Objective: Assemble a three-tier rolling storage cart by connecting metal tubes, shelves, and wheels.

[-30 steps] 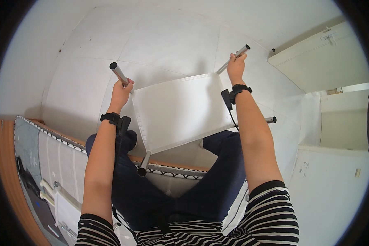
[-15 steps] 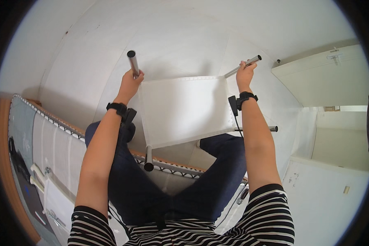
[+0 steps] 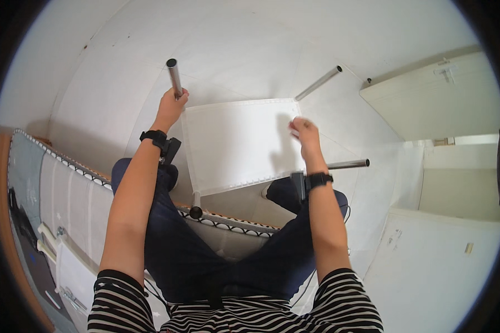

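A white rectangular panel (image 3: 233,147) with a metal leg at each corner lies upside down before me, legs pointing up and outward. My left hand (image 3: 171,108) is closed around the lower part of the far left leg (image 3: 174,77). Over the panel's right side hovers my right hand (image 3: 306,136), fingers loosely bent and slightly blurred, nothing visible in them. The far right leg (image 3: 319,83) stands free of any hand. The near right leg (image 3: 350,164) sticks out past my right wrist, and the near left leg (image 3: 196,208) points toward me.
I sit with my legs (image 3: 216,244) spread on either side of the panel's near edge. A grey cushioned mat with patterned trim (image 3: 72,161) runs along the left and beneath me. White cabinets (image 3: 428,255) and an angled white door (image 3: 428,102) stand at the right.
My right hand has let go of the far right leg and moved left and nearer, over the panel. My left hand keeps its hold. The panel appears shifted slightly left and up.
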Motion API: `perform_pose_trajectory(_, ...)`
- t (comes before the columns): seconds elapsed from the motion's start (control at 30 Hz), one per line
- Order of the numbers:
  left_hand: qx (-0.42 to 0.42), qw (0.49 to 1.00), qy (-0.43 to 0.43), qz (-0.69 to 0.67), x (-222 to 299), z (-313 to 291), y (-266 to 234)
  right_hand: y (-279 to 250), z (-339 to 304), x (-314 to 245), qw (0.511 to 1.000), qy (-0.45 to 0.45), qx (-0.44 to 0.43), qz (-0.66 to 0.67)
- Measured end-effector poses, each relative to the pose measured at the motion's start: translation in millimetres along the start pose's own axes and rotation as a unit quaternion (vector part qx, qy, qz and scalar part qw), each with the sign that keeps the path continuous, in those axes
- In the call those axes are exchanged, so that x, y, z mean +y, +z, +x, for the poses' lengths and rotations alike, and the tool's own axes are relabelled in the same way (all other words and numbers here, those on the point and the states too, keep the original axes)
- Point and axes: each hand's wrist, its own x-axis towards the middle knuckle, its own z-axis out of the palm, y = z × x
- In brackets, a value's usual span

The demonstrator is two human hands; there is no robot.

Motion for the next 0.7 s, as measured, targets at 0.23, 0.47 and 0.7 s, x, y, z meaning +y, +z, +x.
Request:
perform_pose_trajectory(0.23,-0.051,0.984,0.005,0.169,25.7,-34.6,-45.0,-98.6,-93.1,19.7,0.978,0.210,-0.012,-0.014)
perform_pose_trajectory(0.47,-0.126,0.980,-0.145,-0.052,186.9,-215.7,-98.4,-145.3,-84.1,71.0,0.976,-0.025,0.185,-0.117)
perform_pose_trajectory(0.7,-0.138,0.977,-0.125,-0.099,173.0,-263.5,-39.2,-131.3,-78.6,40.0,0.978,-0.104,0.178,-0.039)
